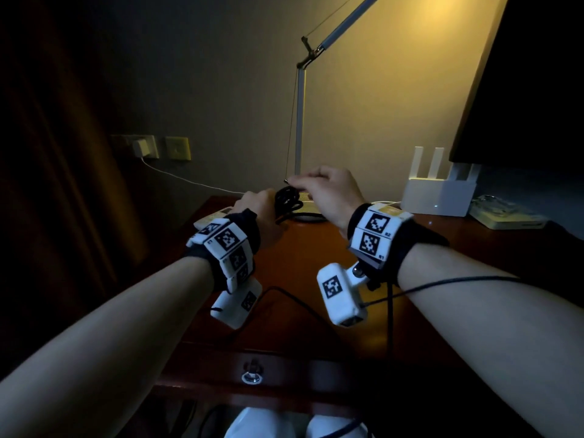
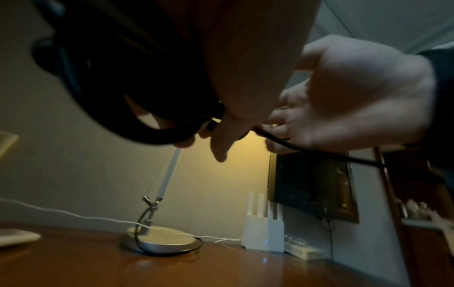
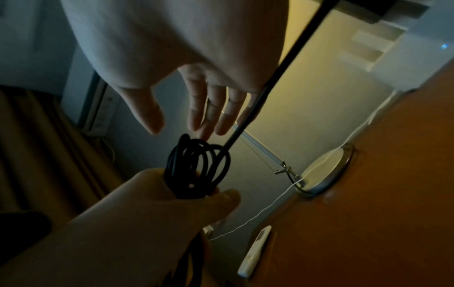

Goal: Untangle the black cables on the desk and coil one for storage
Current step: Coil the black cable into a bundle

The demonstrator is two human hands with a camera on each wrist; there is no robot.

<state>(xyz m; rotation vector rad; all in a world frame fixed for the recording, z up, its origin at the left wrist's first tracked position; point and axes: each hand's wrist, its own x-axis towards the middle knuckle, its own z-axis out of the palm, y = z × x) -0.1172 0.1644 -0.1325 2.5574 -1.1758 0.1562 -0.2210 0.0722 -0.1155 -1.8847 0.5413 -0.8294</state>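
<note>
Coiling is nearly done: the left hand (image 1: 252, 205) clutches the black cable coil (image 3: 196, 167) above the table (image 1: 316, 279) near its far edge, while the right hand (image 1: 328, 192), fingers loosely curled, pinches the cable end (image 1: 289, 182); the last wrap remains.

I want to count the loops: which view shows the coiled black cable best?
The right wrist view: the coiled black cable stands unblocked against the wall, its loops separate, gripped by the left hand. The head view shows a small dark bundle; the left wrist view, blurred close loops.
</note>
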